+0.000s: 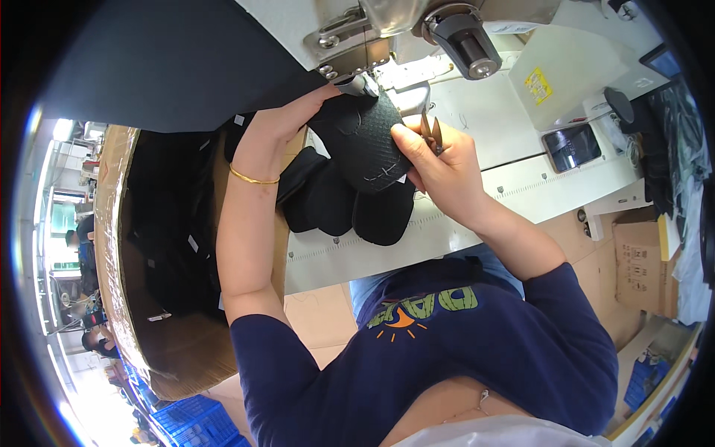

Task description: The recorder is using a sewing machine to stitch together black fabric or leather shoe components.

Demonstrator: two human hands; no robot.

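Observation:
A black textured fabric piece (365, 138) with a rounded end and pale stitch lines lies under the head of a sewing machine (350, 52). My right hand (449, 160) pinches its right edge between thumb and fingers. A pair of small dark thread snips (432, 132) is also tucked in that hand, blades pointing up. My left hand (305, 110) reaches in at the piece's upper left, by the presser area, and its fingers are hidden. Beneath, several similar black pieces (383, 216) rest in an overlapping pile on the white machine table (462, 216).
At the left stands a big cardboard box (119, 246) full of black pieces. A black panel (179, 67) hangs over the upper left. A phone (572, 147) lies on the table's right side. Blue crates (195, 421) and another carton (637, 261) stand on the floor.

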